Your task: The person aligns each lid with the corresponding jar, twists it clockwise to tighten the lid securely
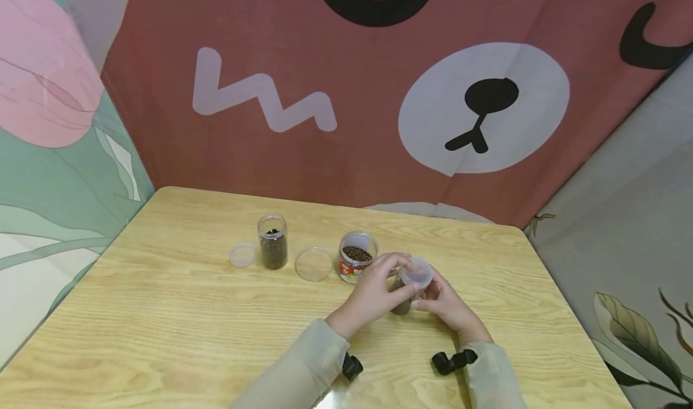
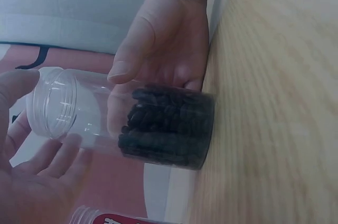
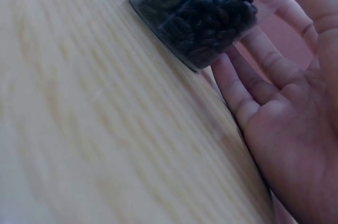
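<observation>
Between both hands is a clear jar (image 2: 100,97) of dark coffee beans (image 3: 206,18), a whitish translucent lid (image 1: 418,273) on its mouth. My left hand (image 1: 373,292) grips the lid by its rim, thumb on the near side and fingers over the far side. Lower down, my right hand (image 1: 448,307) holds the jar's body, its thumb in front and fingers behind. In the left wrist view the jar's base is right at the tabletop. Just left of the hands, an uncovered jar (image 1: 357,255) with a red label holds brown pellets, partly hidden by my left hand.
Farther left stands a taller uncapped jar (image 1: 273,246) of dark contents. A clear round lid (image 1: 313,264) lies between the two standing jars, and a smaller whitish lid (image 1: 242,255) lies at the far left. A printed cloth (image 1: 271,168) hangs behind the wooden table (image 1: 189,325).
</observation>
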Available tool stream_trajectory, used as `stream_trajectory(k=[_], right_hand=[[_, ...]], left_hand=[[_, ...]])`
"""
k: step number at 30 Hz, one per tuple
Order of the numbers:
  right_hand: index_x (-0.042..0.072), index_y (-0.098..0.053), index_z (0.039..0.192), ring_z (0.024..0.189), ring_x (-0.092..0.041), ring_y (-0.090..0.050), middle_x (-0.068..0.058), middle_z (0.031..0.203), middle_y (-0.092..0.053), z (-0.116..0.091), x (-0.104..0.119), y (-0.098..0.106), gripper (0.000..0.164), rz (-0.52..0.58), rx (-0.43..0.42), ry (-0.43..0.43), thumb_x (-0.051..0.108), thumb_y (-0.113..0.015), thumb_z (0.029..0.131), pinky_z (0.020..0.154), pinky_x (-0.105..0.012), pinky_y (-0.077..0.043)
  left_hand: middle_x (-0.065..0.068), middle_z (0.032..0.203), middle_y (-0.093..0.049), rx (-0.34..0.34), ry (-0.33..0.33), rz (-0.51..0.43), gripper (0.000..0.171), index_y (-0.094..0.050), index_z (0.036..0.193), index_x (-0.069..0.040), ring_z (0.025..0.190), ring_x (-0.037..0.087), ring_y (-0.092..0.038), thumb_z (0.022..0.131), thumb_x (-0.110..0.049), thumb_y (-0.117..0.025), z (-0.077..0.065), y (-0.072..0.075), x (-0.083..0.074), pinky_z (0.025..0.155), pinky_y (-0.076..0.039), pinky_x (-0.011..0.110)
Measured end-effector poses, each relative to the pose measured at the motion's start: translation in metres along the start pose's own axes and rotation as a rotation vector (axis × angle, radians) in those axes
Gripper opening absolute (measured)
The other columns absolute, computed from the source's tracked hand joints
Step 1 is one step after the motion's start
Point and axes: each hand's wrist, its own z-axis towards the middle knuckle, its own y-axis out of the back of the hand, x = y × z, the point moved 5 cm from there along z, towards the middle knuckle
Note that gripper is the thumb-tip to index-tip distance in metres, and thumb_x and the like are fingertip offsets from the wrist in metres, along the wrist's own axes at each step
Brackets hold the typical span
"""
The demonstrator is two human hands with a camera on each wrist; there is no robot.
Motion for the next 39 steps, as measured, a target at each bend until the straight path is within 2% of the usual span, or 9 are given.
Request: stream_trajectory(k=[5, 10, 13, 22, 30, 39], right_hand=[[0.019, -0.034, 0.157, 0.131, -0.002, -0.047, 0.014, 0.147, -0.047, 0.001, 0.000, -0.001, 0.076, 0.004, -0.001, 0.008, -0.007, -0.066, 0.093, 0.104, -0.017, -0.043], [0.018, -0.034, 0.157, 0.132, -0.001, -0.046, 0.015, 0.146, -0.048, 0.000, -0.001, 0.000, 0.078, -0.008, -0.012, 0.000, -0.007, -0.067, 0.092, 0.107, -0.015, -0.038], [0.017, -0.033, 0.157, 0.132, 0.000, -0.046, 0.015, 0.146, -0.048, -0.001, -0.001, 0.000, 0.078, -0.017, -0.015, 0.000, -0.007, -0.068, 0.091, 0.107, -0.014, -0.038], [0.019, -0.036, 0.155, 0.130, -0.002, -0.048, 0.014, 0.144, -0.050, -0.001, 0.000, 0.000, 0.077, -0.024, -0.015, 0.015, -0.007, -0.068, 0.091, 0.105, -0.015, -0.041], [0.012, -0.034, 0.156, 0.132, -0.002, -0.047, 0.011, 0.145, -0.049, 0.001, 0.001, -0.001, 0.075, -0.014, -0.001, 0.029, -0.007, -0.069, 0.091, 0.107, -0.016, -0.039], [0.015, -0.035, 0.155, 0.133, -0.002, -0.045, 0.012, 0.145, -0.049, 0.001, 0.000, 0.000, 0.076, -0.016, -0.003, 0.022, -0.006, -0.069, 0.091, 0.107, -0.015, -0.038]], left_hand=[[0.008, 0.139, -0.059, 0.012, 0.016, -0.020, 0.026, -0.060, 0.117, -0.012, 0.129, 0.019, -0.055, 0.097, -0.023, -0.072, 0.000, 0.000, 0.002, 0.104, -0.048, 0.028], [0.011, 0.140, -0.058, 0.035, 0.046, -0.037, 0.052, -0.050, 0.141, -0.006, 0.129, 0.019, -0.056, 0.098, -0.025, -0.071, -0.001, -0.002, 0.005, 0.105, -0.047, 0.027], [0.012, 0.142, -0.056, 0.045, 0.067, -0.037, 0.059, -0.047, 0.148, -0.004, 0.130, 0.020, -0.055, 0.098, -0.026, -0.070, -0.001, -0.003, 0.007, 0.104, -0.048, 0.026], [0.012, 0.144, -0.054, 0.061, 0.090, -0.064, 0.058, -0.048, 0.148, -0.004, 0.130, 0.021, -0.055, 0.099, -0.029, -0.069, -0.001, -0.003, 0.007, 0.104, -0.048, 0.027], [0.013, 0.143, -0.055, 0.050, 0.099, -0.061, 0.059, -0.048, 0.146, -0.004, 0.130, 0.021, -0.055, 0.098, -0.030, -0.070, -0.001, -0.002, 0.007, 0.103, -0.048, 0.025], [0.010, 0.143, -0.056, 0.079, 0.139, -0.158, 0.060, -0.049, 0.147, -0.006, 0.132, 0.021, -0.054, 0.097, -0.030, -0.072, 0.000, 0.000, 0.011, 0.106, -0.046, 0.028]])
